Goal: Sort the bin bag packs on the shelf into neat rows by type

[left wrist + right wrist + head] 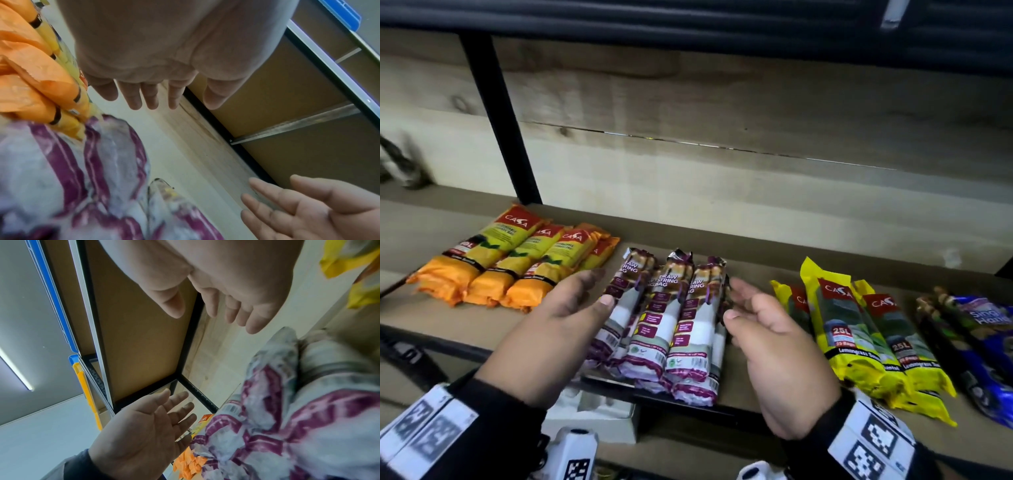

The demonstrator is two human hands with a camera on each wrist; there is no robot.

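Purple-and-white drawstring bag packs [667, 325] lie side by side in the middle of the shelf [750, 253], their near ends over its front edge. My left hand [571, 308] hovers flat at their left side and my right hand [753, 318] at their right side, palms facing each other, fingers straight, holding nothing. Orange-and-yellow packs [517, 260] form a row at the left, yellow 25L packs [866, 335] a row at the right. The left wrist view shows my left hand [162, 91] above the purple packs [82, 178]; the right wrist view shows my right hand [222, 308] above them [298, 410].
Blue-and-black packs [976, 339] lie at the far right of the shelf. A black upright post [500, 120] stands behind the orange row. The wooden back panel [722, 120] closes the rear. White boxes [592, 414] sit below the shelf's front edge.
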